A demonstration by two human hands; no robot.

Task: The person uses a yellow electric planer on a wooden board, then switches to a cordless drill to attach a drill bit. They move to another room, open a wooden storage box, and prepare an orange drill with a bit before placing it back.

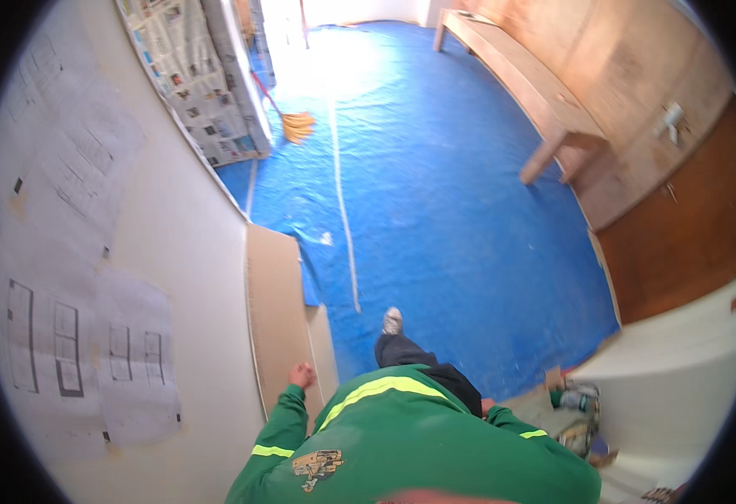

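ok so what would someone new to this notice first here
First, probably the bright blue plastic-like sheet covering most of the floor across the middle. Next, the person's green long-sleeved top with fluorescent yellow bands, filling the bottom centre. Then perhaps the long, pale wooden bench along the upper-right wall and the white papers with black line drawings on the left wall.

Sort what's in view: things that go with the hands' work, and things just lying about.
With the hands, judging by nearness:
tan board, by the left hand
trousers, by the partly hidden right hand

Lying about:
broom
bench
clutter at right
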